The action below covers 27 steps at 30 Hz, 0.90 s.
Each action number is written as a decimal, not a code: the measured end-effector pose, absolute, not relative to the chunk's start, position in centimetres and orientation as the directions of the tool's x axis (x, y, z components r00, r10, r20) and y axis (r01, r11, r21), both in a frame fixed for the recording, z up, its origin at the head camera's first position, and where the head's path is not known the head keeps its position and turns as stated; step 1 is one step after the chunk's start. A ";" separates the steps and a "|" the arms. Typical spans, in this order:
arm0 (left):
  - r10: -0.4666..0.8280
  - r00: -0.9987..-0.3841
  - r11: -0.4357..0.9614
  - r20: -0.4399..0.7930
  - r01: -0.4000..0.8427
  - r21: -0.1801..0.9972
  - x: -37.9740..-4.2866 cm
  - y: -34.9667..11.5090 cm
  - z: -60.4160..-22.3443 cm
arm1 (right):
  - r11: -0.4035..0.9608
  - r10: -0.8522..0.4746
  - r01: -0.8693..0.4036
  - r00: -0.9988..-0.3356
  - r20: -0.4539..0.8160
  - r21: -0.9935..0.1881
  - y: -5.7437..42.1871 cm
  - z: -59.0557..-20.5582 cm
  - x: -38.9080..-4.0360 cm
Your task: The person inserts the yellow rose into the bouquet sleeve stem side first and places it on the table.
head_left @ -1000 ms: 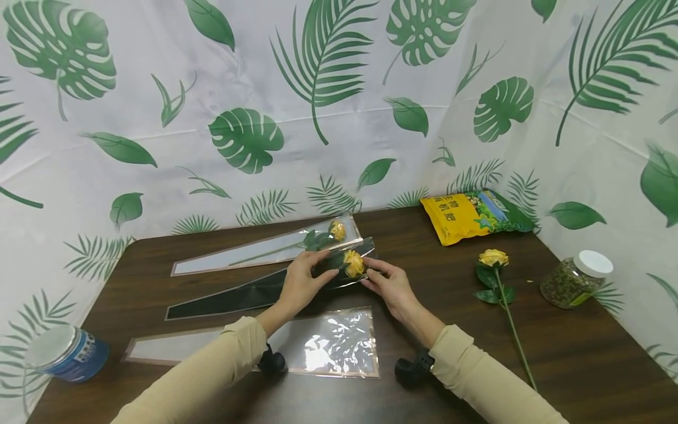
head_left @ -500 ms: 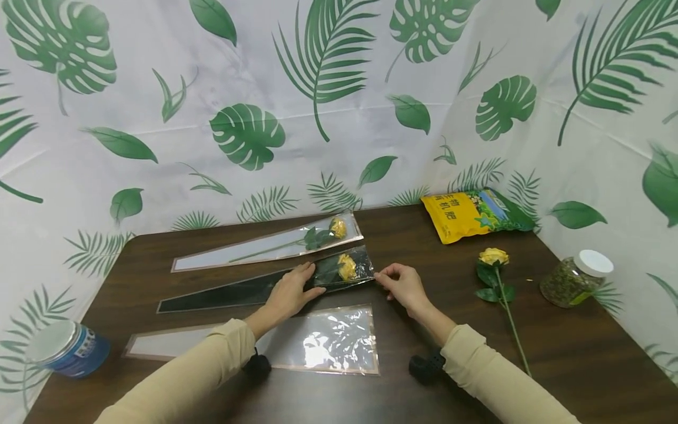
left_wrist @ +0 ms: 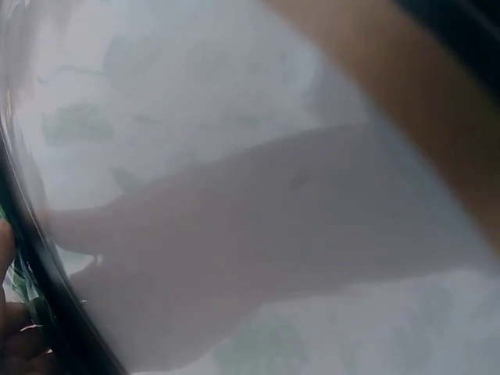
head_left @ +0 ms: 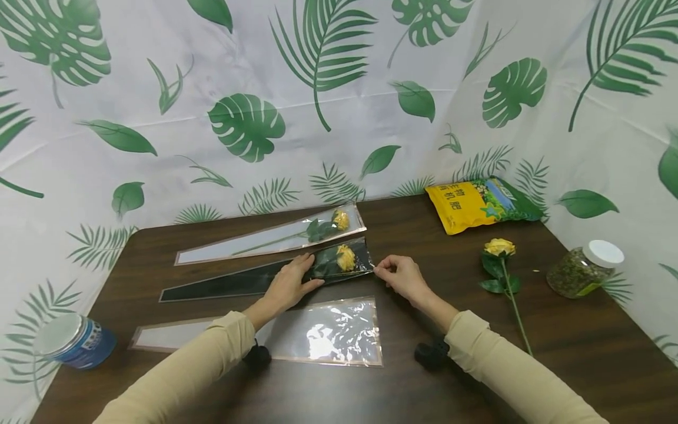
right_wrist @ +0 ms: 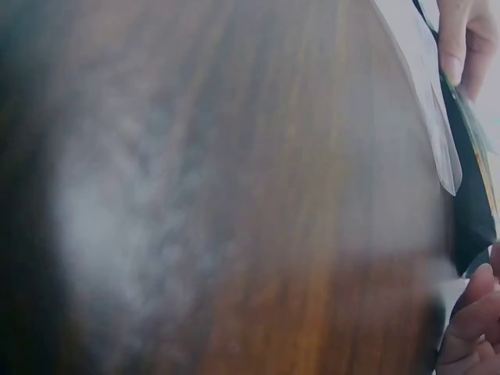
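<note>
A tapered black flower sleeve (head_left: 222, 284) with a clear front lies across the middle of the table, a yellow rose (head_left: 346, 258) inside its wide end. My left hand (head_left: 288, 284) rests on the sleeve just left of the bloom, fingers extended. At the sleeve's near right corner, my right hand (head_left: 404, 278) pinches the clear film edge between thumb and fingertips. The right wrist view catches part of my right hand (right_wrist: 473, 324) at the sleeve's corner. Behind lies a white sleeve (head_left: 206, 253) holding another yellow rose (head_left: 341, 220). A flat white sleeve (head_left: 344, 335) lies in front.
A loose yellow rose (head_left: 499, 247) lies on the right of the table (head_left: 445, 383). Beyond it are a white-lidded jar (head_left: 574, 274) of dried green material and a yellow-green bag (head_left: 471, 206). A blue tin (head_left: 87, 347) stands at the left edge.
My right hand has moved from beside the bloom to the sleeve's near corner. My left hand has shifted left and down onto the sleeve, which now lies flatter on the table.
</note>
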<state>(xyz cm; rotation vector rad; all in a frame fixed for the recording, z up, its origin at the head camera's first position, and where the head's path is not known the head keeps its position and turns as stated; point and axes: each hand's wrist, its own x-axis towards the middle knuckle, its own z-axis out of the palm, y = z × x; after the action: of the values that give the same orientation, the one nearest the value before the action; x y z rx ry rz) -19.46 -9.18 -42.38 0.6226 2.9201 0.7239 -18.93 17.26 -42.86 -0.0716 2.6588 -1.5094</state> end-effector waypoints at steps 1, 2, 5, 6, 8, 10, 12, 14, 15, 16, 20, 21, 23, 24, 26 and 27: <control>0.402 -0.915 0.805 0.029 0.368 0.465 -19.5 -9.2 -42.3 | 0.525 -0.085 -0.003 -0.995 -0.050 -0.851 17.3 -42.8 -19.0; 0.402 -0.915 0.804 0.029 0.367 0.468 -19.6 -9.2 -42.2 | 0.537 -0.089 -0.006 -0.995 -0.049 -0.844 17.3 -42.7 -19.0; 0.399 -0.916 0.802 0.028 0.364 0.473 -19.9 -9.1 -42.0 | 0.588 -0.106 -0.051 -0.994 -0.014 -0.808 17.4 -42.5 -19.2; 0.400 -0.916 0.803 0.022 0.362 0.474 -20.0 -9.0 -42.0 | 0.604 -0.109 -0.069 -0.994 0.003 -0.794 17.4 -42.5 -19.2; 0.406 -0.914 0.806 0.022 0.369 0.463 -19.9 -8.9 -41.9 | 0.616 -0.110 -0.079 -0.994 0.013 -0.784 17.4 -42.5 -19.2; 0.419 -0.904 0.801 0.078 0.409 0.437 -19.5 -8.8 -41.8 | 0.602 -0.115 -0.063 -0.993 -0.009 -0.796 17.6 -42.6 -19.0; 0.451 -0.869 0.770 0.202 0.494 0.404 -18.7 -8.6 -41.7 | 0.577 -0.129 -0.031 -0.990 -0.053 -0.816 17.8 -42.7 -18.6; 0.496 -0.802 0.725 0.333 0.594 0.349 -17.6 -8.3 -41.5 | 0.553 -0.153 -0.012 -0.984 -0.088 -0.833 18.1 -42.7 -17.9; 0.529 -0.762 0.697 0.373 0.641 0.322 -17.0 -8.0 -41.4 | 0.549 -0.164 -0.017 -0.983 -0.088 -0.836 18.3 -42.7 -17.6; 0.569 -0.726 0.662 0.386 0.683 0.309 -16.3 -7.7 -41.3 | 0.548 -0.174 -0.028 -0.981 -0.081 -0.836 18.5 -42.6 -17.3; 0.742 -0.626 0.558 0.241 0.775 0.298 -14.2 -6.1 -41.3 | 0.553 -0.206 -0.084 -0.978 -0.038 -0.829 19.1 -42.5 -16.1; 0.764 -0.614 0.548 0.201 0.780 0.300 -13.9 -5.9 -41.5 | 0.554 -0.217 -0.095 -0.976 -0.034 -0.827 19.1 -42.5 -15.8; 0.776 -0.606 0.551 0.172 0.786 0.280 -13.7 -5.4 -42.1 | 0.561 -0.235 -0.109 -0.971 -0.032 -0.821 19.0 -42.6 -15.3; 0.768 -0.615 0.566 0.176 0.782 0.261 -13.7 -5.2 -42.4 | 0.566 -0.241 -0.113 -0.970 -0.032 -0.817 19.0 -42.6 -15.1; 0.739 -0.637 0.593 0.219 0.769 0.237 -14.0 -5.0 -42.9 | 0.590 -0.244 -0.133 -0.970 -0.019 -0.796 18.8 -42.7 -14.8; 0.724 -0.647 0.605 0.240 0.762 0.230 -14.2 -4.9 -43.1 | 0.608 -0.237 -0.138 -0.971 -0.013 -0.782 18.7 -42.7 -14.6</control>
<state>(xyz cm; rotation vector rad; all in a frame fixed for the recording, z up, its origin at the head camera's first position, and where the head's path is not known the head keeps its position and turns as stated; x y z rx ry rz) -14.20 -4.85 -43.09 1.3595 2.9220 0.5141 -14.65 18.66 -42.74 -0.3176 2.7132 -1.3036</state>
